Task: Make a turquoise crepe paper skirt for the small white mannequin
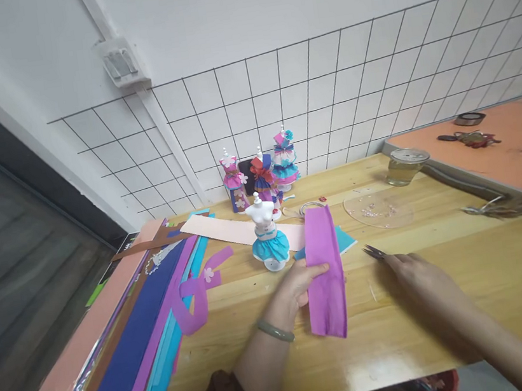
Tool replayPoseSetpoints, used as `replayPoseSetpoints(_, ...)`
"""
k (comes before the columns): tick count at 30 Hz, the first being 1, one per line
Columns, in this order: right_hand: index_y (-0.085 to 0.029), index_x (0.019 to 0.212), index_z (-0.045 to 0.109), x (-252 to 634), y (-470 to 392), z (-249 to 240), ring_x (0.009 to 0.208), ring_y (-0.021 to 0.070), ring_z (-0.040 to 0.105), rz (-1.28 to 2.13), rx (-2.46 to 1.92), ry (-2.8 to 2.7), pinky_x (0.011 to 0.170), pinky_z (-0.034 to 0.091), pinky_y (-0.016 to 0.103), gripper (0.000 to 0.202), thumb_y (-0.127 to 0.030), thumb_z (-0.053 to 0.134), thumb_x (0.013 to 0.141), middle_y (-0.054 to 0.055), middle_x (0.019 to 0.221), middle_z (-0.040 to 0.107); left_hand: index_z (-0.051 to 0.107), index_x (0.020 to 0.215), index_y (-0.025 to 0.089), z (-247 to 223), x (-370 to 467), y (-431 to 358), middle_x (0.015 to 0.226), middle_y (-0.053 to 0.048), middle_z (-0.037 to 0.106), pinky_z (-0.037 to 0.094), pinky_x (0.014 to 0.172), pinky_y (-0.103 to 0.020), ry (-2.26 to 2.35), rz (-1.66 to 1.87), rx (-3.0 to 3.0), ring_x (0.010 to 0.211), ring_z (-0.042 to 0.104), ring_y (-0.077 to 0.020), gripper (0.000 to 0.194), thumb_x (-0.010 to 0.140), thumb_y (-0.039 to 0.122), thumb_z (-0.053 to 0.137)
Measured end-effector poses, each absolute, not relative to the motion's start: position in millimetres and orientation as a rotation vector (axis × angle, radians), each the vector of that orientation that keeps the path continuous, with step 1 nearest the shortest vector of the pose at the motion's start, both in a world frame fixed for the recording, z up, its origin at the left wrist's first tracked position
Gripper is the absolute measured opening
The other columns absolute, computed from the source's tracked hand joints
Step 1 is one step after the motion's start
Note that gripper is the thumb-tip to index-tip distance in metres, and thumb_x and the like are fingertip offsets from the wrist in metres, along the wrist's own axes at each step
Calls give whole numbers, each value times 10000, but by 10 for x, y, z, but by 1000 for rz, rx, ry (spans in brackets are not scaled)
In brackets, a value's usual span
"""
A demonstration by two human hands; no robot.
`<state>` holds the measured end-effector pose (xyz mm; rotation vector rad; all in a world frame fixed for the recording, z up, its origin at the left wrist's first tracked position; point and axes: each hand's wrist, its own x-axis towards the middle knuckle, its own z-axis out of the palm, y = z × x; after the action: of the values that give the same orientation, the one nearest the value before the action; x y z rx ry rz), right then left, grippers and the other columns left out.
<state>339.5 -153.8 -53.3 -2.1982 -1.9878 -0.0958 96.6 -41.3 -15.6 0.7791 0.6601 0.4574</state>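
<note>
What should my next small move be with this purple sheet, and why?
Probably bring the dark, pointed, scissors-like tool to the long, purple, paper-like sheet. Your left hand holds the sheet up at its edge, while the tool is in your right hand, apart from it.

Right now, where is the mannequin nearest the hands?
In the head view, the mannequin stands near the picture's centre on the wooden table, just beyond the left hand and left of the purple sheet.
</note>
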Motion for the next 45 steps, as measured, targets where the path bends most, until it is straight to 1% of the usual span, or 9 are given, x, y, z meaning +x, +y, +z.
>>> replayPoseSetpoints(5,-173,971,573,3470,-1727,-451,798,275,637,176,-2210,-1604,660,470,367,230,-258,400,845,153,916,679,641,931,117,-38,1058,-372,763,-74,685,502,747,-343,631,458,747,678,652,-192,487,477,149,817)
replayPoseSetpoints(11,-193,936,480,3094,-1863,-72,566,185,582,873,-1716,-963,521,439,290,422,-594,463,805,42,655,609,652,935,108,132,1187,-337,796,-85,688,495,748,-337,580,523,759,677,646,-183,496,478,175,832)
replayPoseSetpoints(15,-201,801,456,2804,-1935,147,426,76,382,1023,-1530,-794,424,305,201,394,-591,511,801,-50,520,452,667,868,114,322,1256,-341,792,-67,687,485,775,-327,543,626,793,690,635,-167,412,496,192,829)
replayPoseSetpoints(18,-197,761,448,2703,-1947,175,367,50,189,1148,-1429,-631,372,163,191,434,-628,448,815,-92,426,301,669,893,127,410,1279,-320,848,-66,693,482,792,-320,554,722,805,739,636,-168,415,513,196,819)
replayPoseSetpoints(20,-195,767,452,2659,-1940,153,360,44,137,1283,-1342,-559,366,126,193,474,-667,426,799,-104,407,262,666,913,130,434,1281,-294,861,-71,693,485,788,-324,562,775,809,759,638,-177,405,543,218,803)
replayPoseSetpoints(25,-176,785,494,2531,-1898,79,364,28,147,1471,-1261,-581,366,134,182,488,-662,446,796,-97,446,297,638,983,140,459,1265,-248,935,-83,692,472,862,-364,545,865,823,885,641,-217,397,622,249,760)
replayPoseSetpoints(30,-160,777,535,2449,-1885,89,368,18,143,1545,-1211,-612,365,136,172,477,-626,443,830,-94,465,287,591,1077,163,484,1245,-232,1028,-70,675,462,904,-355,493,866,840,977,619,-216,520,594,176,783)
replayPoseSetpoints(37,-151,776,563,2475,-1922,203,359,-13,140,1703,-1053,-425,352,123,150,456,-605,522,799,-78,516,355,555,1136,191,421,1222,-181,1040,-60,668,500,819,-336,478,872,813,913,641,-205,603,579,142,782)
replayPoseSetpoints(45,-158,780,562,2409,-1900,340,351,-19,150,1773,-940,-339,331,125,129,408,-565,593,770,-72,516,378,580,1074,163,381,1216,-136,881,-27,683,517,736,-285,545,907,719,775,650,-157,520,590,118,766)
